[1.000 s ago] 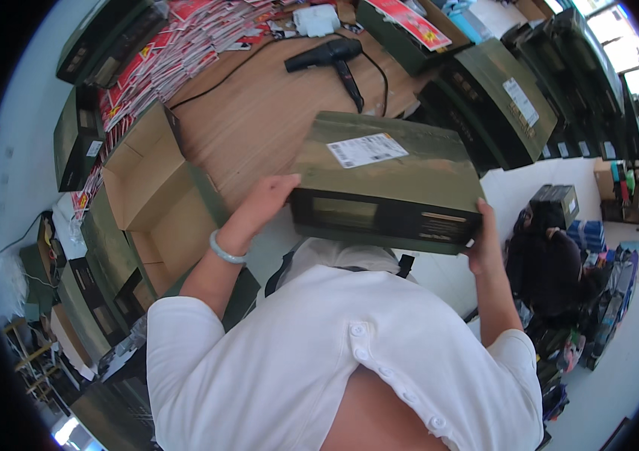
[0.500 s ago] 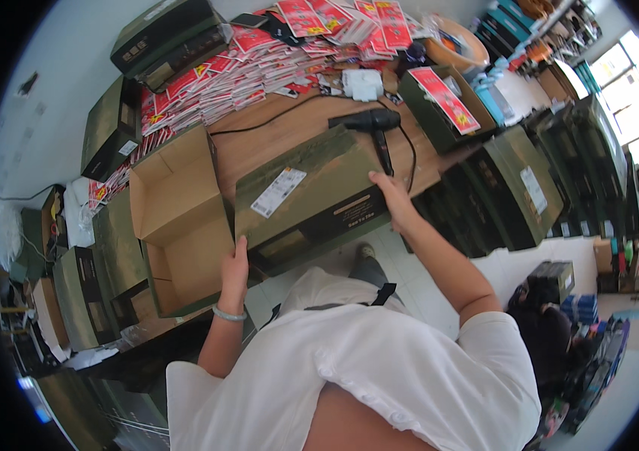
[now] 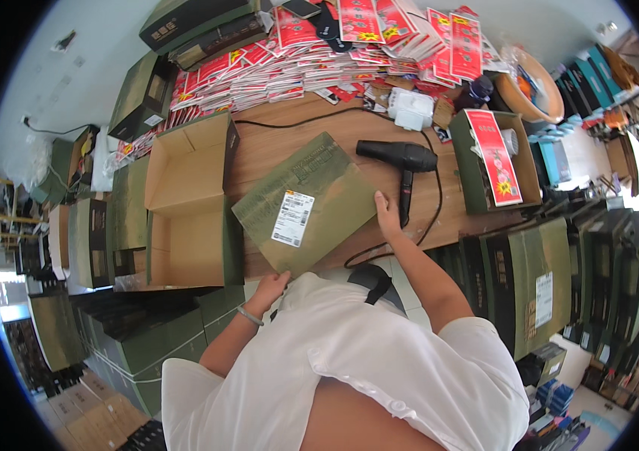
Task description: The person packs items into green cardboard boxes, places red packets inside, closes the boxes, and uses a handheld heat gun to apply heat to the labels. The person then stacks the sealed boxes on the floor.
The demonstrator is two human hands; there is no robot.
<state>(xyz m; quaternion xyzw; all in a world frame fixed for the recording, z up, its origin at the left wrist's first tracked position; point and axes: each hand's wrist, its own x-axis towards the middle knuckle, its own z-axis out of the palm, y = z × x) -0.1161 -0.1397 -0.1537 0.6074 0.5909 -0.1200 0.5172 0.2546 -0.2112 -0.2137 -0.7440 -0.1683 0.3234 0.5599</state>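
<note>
Box point(image 3: 322, 201), wd tbl point(image 3: 274, 144) — pale wall point(image 3: 101, 49)

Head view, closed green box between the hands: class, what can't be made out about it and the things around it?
Head view:
- Closed green box: contents and underside, hidden by its top.
- Its label: fine print too small.
- Open box at right: contents partly hidden by the red card across it.
- Top box at upper left: cut off by the picture's upper edge.
</note>
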